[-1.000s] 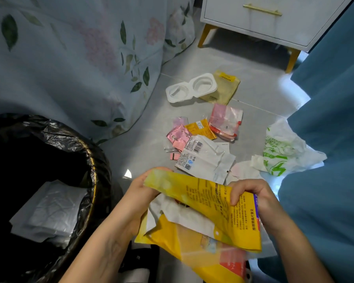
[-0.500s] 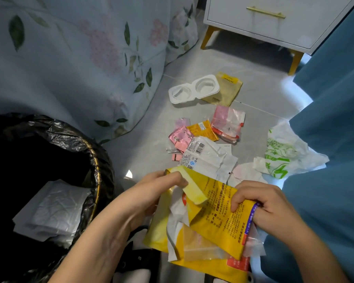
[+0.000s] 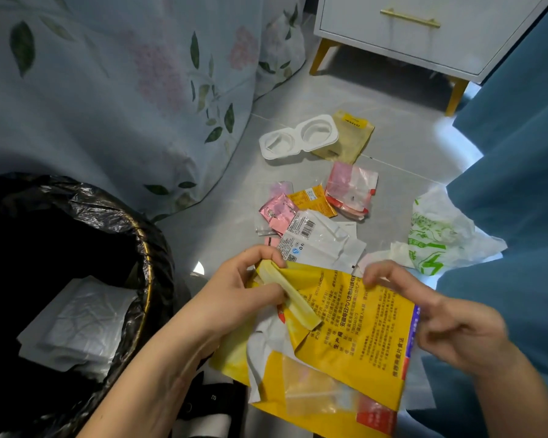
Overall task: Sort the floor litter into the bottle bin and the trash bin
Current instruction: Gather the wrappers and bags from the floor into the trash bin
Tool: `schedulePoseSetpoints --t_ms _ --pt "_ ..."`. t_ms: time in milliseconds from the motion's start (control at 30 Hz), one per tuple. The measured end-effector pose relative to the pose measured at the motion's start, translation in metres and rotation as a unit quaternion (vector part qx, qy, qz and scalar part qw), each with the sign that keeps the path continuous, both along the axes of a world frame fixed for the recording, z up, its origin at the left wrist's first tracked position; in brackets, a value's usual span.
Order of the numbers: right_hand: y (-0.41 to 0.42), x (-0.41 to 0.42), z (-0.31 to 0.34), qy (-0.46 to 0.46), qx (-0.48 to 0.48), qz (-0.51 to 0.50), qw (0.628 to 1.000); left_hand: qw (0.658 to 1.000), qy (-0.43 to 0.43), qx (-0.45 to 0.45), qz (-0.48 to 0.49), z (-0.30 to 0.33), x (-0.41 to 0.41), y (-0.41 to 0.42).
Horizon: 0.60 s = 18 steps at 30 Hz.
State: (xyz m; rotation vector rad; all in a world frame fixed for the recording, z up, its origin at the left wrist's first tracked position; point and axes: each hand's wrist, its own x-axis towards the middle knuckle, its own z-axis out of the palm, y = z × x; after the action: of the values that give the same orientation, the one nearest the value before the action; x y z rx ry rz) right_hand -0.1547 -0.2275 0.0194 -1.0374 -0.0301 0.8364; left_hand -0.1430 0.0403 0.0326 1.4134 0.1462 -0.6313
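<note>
My left hand (image 3: 234,292) pinches the folded top corner of a large yellow wrapper (image 3: 355,336) held low in the middle. My right hand (image 3: 437,317) grips the same wrapper at its right edge. White paper and a clear plastic bag hang bunched under it. The trash bin (image 3: 149,257), lined with a black bag, stands at the left with white packaging inside. More litter lies on the floor beyond: a white barcode pouch (image 3: 317,241), pink sachets (image 3: 277,213), an orange sachet (image 3: 314,200), a pink-and-clear bag (image 3: 350,189), a white twin-cup tray (image 3: 298,137), a tan pouch (image 3: 350,137).
A white-and-green plastic bag (image 3: 434,235) lies at the right by the blue curtain (image 3: 519,184). A floral bedspread (image 3: 124,90) hangs down at the left. A white nightstand (image 3: 408,36) on gold legs stands at the back. No bottle bin is in view.
My left hand has folded the yellow wrapper's top corner over and shifted its grip there. The right hand slid along the right edge, crumpling the bundle tighter.
</note>
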Motion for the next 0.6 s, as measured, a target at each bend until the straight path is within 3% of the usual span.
schedulePoseSetpoints --t_ms 67,100,167,233,300,400,500,533,600 --pt "-0.004 0.011 0.002 0.056 0.107 0.068 0.99 1.0 -0.008 0.005 -0.019 -0.001 0.001 0.003" --pt "-0.003 0.018 0.003 0.06 0.102 0.109 0.987 0.999 -0.02 0.012 -0.036 -0.002 0.002 0.004" --pt "0.005 0.033 -0.001 0.053 -0.032 0.192 0.979 0.995 -0.052 0.038 -0.076 -0.002 0.002 0.002" --pt "0.024 0.042 0.001 0.028 -0.187 0.257 0.948 0.99 -0.074 0.051 -0.11 -0.002 0.004 -0.002" --pt "0.041 0.046 -0.001 -0.008 -0.225 0.299 0.928 0.987 -0.084 0.069 -0.12 -0.004 0.005 -0.006" --pt "0.047 0.046 -0.008 -0.023 -0.26 0.208 0.943 0.985 -0.08 0.142 -0.057 -0.011 0.009 -0.005" --pt "0.046 0.041 -0.015 -0.01 -0.262 0.055 0.963 0.948 -0.1 0.297 0.059 -0.006 0.011 -0.003" --pt "0.047 0.037 -0.018 0.001 -0.259 0.009 0.966 0.945 -0.076 0.303 0.099 -0.005 0.011 -0.003" --pt "0.053 0.03 -0.024 0.02 -0.244 -0.071 0.967 0.967 0.022 0.191 0.165 -0.006 0.009 -0.002"
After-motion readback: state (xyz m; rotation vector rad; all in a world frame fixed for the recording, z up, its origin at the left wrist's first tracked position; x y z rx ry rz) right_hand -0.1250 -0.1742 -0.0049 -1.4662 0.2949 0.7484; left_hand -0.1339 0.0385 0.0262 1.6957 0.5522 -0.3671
